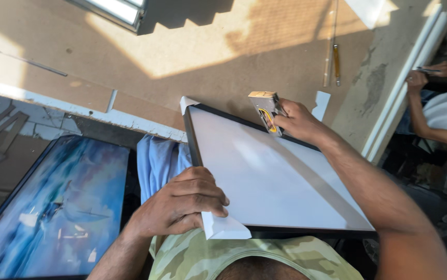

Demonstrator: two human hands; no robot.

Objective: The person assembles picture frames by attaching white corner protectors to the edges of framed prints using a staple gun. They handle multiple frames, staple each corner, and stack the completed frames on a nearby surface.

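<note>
At six o'clock a white paper corner (pixel 223 227) is pinched by the left hand (pixel 182 203), fingers clamped on it, against the framed white panel (pixel 270 176) lying on the brown worktop (pixel 192 62). At twelve o'clock of the panel a staple gun (pixel 265 110) is gripped by the right hand (pixel 298 122); if the panel were let slide, a staple might be driven crooked, or the paper wrinkled.

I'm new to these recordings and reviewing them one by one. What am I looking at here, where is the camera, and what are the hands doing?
There is no machine here: a person works with two bare hands, filmed by one camera worn on the head and looking down. The right hand grips a metal staple gun with a yellow handle opening, set at the far edge of a black-framed panel with a white backing. The left hand presses on the panel's near left corner, over a folded white paper corner piece. The panel rests on a brown board worktop. A blue cloth lies beside it, and a blue framed painting sits lower left. Another person's arm shows at the right.
</note>
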